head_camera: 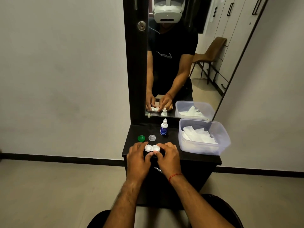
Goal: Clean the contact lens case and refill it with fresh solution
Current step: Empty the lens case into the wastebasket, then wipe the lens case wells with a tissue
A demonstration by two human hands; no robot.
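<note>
The left hand (138,155) and right hand (167,155) each pinch one end of the uncapped lens case (152,148), near the tabletop's (172,137) near edge. If the grip slips, the case could probably drop to the floor, or the green cap (141,138) just beyond it get knocked.

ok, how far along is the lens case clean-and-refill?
Done: both caps are off the lens case; the green cap and clear cap lie behind it on the black top.
In hand: the left hand and right hand grip the open case.
Left, apparently: refill and recap. The solution bottle stands untouched, and tissues sit in the tub. I cannot tell whether the wells have been wiped.
</note>
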